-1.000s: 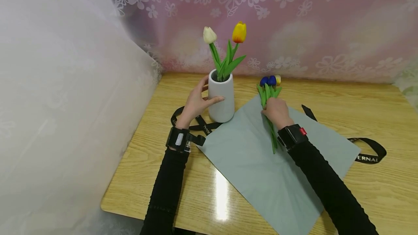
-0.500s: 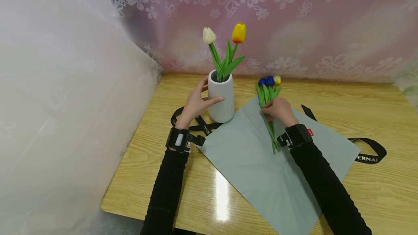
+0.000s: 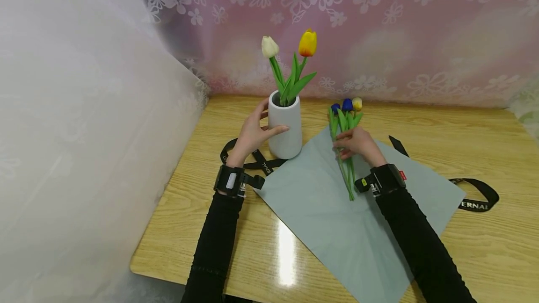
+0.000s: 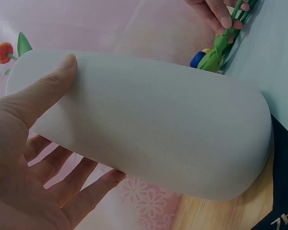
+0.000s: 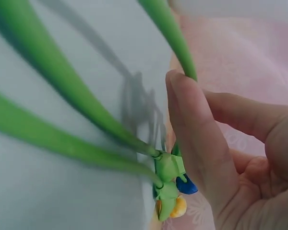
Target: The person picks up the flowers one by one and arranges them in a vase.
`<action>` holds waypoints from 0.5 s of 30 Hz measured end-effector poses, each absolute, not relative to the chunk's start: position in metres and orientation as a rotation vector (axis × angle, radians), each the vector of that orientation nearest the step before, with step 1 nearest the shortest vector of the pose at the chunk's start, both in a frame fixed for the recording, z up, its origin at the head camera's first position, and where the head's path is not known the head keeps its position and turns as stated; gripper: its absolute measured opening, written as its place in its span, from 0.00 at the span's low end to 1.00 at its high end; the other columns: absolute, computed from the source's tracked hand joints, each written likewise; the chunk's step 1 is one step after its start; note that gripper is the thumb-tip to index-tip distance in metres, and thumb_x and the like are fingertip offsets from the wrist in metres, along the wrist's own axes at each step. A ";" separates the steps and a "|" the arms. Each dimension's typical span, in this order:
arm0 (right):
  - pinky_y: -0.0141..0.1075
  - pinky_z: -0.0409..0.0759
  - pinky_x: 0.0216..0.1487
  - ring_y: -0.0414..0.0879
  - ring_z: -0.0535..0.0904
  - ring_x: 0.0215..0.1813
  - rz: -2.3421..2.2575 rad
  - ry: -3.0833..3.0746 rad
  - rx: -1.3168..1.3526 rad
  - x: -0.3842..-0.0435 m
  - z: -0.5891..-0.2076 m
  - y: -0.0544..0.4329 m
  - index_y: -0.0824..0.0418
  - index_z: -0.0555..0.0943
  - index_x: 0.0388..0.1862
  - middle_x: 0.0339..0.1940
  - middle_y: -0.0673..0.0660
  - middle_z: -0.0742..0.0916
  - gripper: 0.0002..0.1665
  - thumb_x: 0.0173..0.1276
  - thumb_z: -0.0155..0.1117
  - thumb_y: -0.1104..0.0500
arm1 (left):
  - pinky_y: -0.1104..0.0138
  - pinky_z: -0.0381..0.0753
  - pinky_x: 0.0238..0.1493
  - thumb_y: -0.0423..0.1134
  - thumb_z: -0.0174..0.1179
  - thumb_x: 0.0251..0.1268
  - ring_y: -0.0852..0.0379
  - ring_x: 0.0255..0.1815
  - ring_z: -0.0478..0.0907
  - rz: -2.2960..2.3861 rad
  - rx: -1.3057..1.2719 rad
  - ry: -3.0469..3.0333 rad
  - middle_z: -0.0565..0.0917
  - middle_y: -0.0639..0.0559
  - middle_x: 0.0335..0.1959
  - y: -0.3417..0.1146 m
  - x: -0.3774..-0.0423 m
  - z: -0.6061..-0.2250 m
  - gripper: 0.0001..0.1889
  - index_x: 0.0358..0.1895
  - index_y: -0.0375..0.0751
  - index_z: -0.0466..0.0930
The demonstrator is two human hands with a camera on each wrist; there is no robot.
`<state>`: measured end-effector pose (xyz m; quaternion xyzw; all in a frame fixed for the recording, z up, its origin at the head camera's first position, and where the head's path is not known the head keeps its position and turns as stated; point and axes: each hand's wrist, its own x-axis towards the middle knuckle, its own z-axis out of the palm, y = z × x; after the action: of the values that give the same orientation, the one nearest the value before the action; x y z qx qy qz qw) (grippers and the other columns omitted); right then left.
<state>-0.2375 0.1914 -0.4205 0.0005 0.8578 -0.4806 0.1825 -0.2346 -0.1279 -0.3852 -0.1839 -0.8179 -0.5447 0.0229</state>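
Observation:
My left hand [image 3: 251,132] grips the side of a white vase [image 3: 291,137], which stands upright; in the left wrist view the thumb lies across its near face and the fingers are behind. A white tulip [image 3: 270,46] and a yellow-orange tulip [image 3: 308,43] rise from its mouth. My right hand [image 3: 363,145] pinches the green stem [image 5: 175,40] of the leftmost blue tulip [image 3: 335,108] between thumb and finger. Beside it, another blue tulip [image 3: 347,104] and a pale yellow tulip [image 3: 357,103] lie with their stems on the grey-green wrapping paper [image 3: 320,200].
Black lettered ribbon [image 3: 261,159] is looped left of the vase on the wooden table [image 3: 189,209]. More ribbon [image 3: 480,200] emerges from beneath the paper at the right. A pink floral curtain [image 3: 379,36] hangs along the table's back edge.
The right hand has shifted from covering the stem bunch to pinching one stem. That blue tulip has moved slightly left, apart from the other two. The left hand and vase stay in place.

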 end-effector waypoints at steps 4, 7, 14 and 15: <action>0.45 0.89 0.42 0.45 0.88 0.32 -1.378 2.405 -0.043 -0.231 -0.415 0.186 0.74 0.71 0.70 0.55 0.75 0.83 0.28 0.77 0.62 0.61 | 0.50 0.81 0.62 0.45 0.74 0.61 0.42 0.73 0.67 -1.684 -0.568 -2.540 0.68 0.47 0.74 -0.128 -0.234 -0.385 0.45 0.79 0.52 0.58; 0.48 0.89 0.46 0.48 0.88 0.37 -1.409 2.396 -0.072 -0.227 -0.410 0.181 0.72 0.69 0.72 0.58 0.76 0.82 0.30 0.77 0.61 0.60 | 0.50 0.81 0.63 0.46 0.74 0.61 0.42 0.73 0.67 -1.679 -0.560 -2.551 0.67 0.47 0.74 -0.128 -0.233 -0.385 0.45 0.79 0.53 0.58; 0.53 0.87 0.51 0.51 0.86 0.40 -1.514 2.392 -0.102 -0.223 -0.404 0.176 0.68 0.69 0.72 0.58 0.75 0.81 0.29 0.78 0.61 0.58 | 0.51 0.81 0.62 0.47 0.74 0.62 0.42 0.73 0.67 -1.671 -0.556 -2.552 0.67 0.47 0.74 -0.128 -0.234 -0.386 0.45 0.80 0.53 0.57; 0.53 0.87 0.51 0.49 0.86 0.40 -1.527 2.395 -0.098 -0.223 -0.403 0.176 0.68 0.69 0.72 0.58 0.74 0.81 0.29 0.78 0.61 0.58 | 0.51 0.81 0.62 0.47 0.74 0.62 0.42 0.73 0.67 -1.670 -0.558 -2.551 0.67 0.47 0.74 -0.128 -0.234 -0.386 0.45 0.80 0.53 0.58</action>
<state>-0.2227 0.1758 -0.4031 -0.0341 0.8333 -0.5313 0.1489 -0.2343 -0.1281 -0.3861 -0.1798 -0.8229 -0.5386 0.0209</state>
